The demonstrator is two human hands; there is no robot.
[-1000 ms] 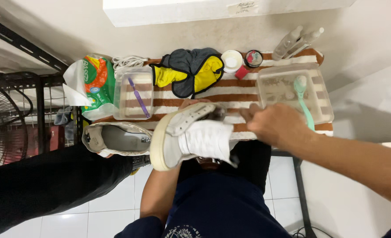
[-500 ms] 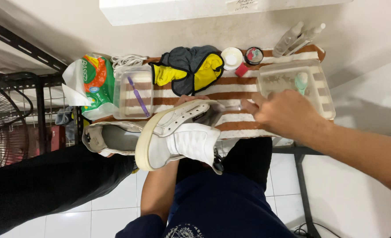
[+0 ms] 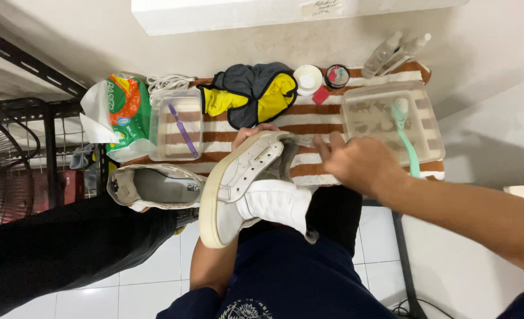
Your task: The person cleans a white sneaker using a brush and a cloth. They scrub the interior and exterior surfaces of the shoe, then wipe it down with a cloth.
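The left hand has its grip closed around the far end of a white sneaker; only the fingertips show above the shoe's edge, the rest of the hand hidden behind it. The sneaker is held sole-edge toward the camera over the person's lap, tilted, with a white cloth draped over its near side. The right hand reaches in from the right, fingers loosely curled and pointing at the sneaker's opening; whether that grip actually pinches anything cannot be told, since the fingertips are blurred against the shoe.

Just beyond the right hand, on the striped towel that covers the desk, stands a clear plastic tray with a mint-green brush lying in it. Left of the sneaker a second clear tray holds a purple toothbrush. Between the trays lies a grey and yellow cloth, with a small white tub and a round tin beside it, and two clear bottles further right. A green wipes packet sits at the far left. A second sneaker rests near the person's left knee.
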